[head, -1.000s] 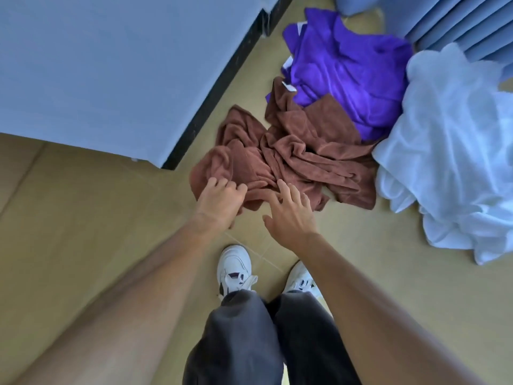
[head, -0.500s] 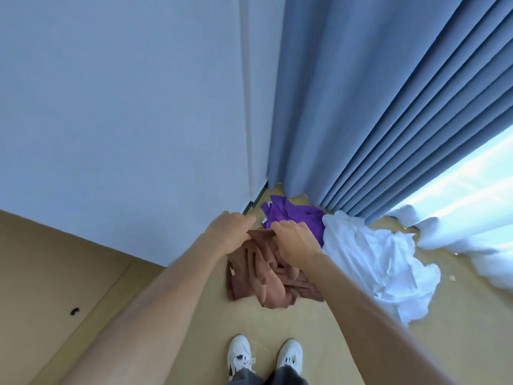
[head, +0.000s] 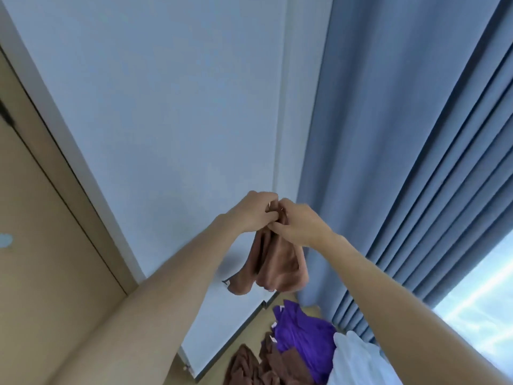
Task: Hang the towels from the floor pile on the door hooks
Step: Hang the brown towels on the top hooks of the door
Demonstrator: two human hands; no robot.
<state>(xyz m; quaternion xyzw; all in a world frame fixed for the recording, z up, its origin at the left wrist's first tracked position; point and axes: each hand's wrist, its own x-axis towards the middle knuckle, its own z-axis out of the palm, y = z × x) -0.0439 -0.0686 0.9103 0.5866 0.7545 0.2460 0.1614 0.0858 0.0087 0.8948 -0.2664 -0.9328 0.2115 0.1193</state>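
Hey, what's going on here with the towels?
A person is holding a brown towel up in the air with both hands. The left hand and right hand pinch its top edge close together, so the rest hangs bunched below them in front of a pale wall. On the floor below lie more brown towels, a purple towel and a white one, beside a blue curtain. No hooks are in view, so nothing is hung yet.

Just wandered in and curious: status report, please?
Left hand and right hand both grip brown towel, lifted. More towels on floor. No hooks in view.
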